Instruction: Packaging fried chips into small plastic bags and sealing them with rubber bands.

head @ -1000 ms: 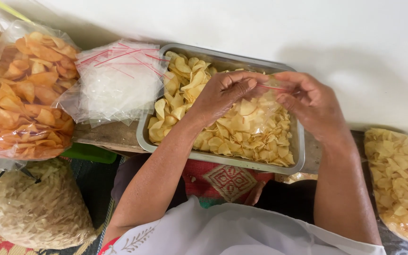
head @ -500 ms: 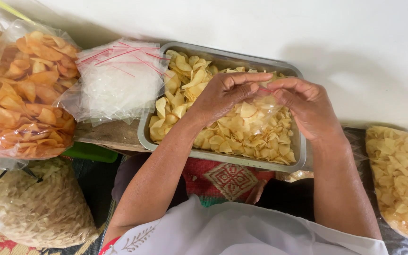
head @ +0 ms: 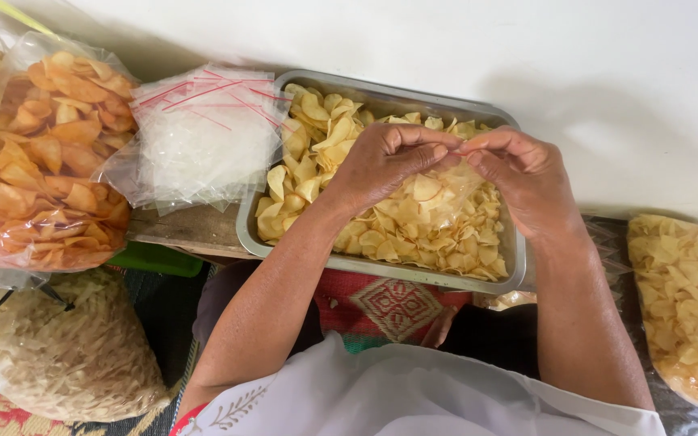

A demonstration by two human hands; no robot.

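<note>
My left hand (head: 383,161) and my right hand (head: 523,178) meet over a metal tray (head: 245,230) heaped with pale yellow chips (head: 414,230). Between the fingertips of both hands I pinch the top edge of a small clear plastic bag (head: 446,194) with a red strip; it hangs below my fingers and holds some chips. The fingertips of the two hands are almost touching.
A stack of empty clear bags with red strips (head: 199,137) lies left of the tray. Large bags of orange chips (head: 42,153) and pale strips (head: 58,347) sit at the left; another bag of yellow chips (head: 688,307) is at the right. A white wall runs behind.
My right hand has slid left along the bag's top edge toward my left hand, so the stretched red strip between them has shortened and the fingertips now nearly meet.
</note>
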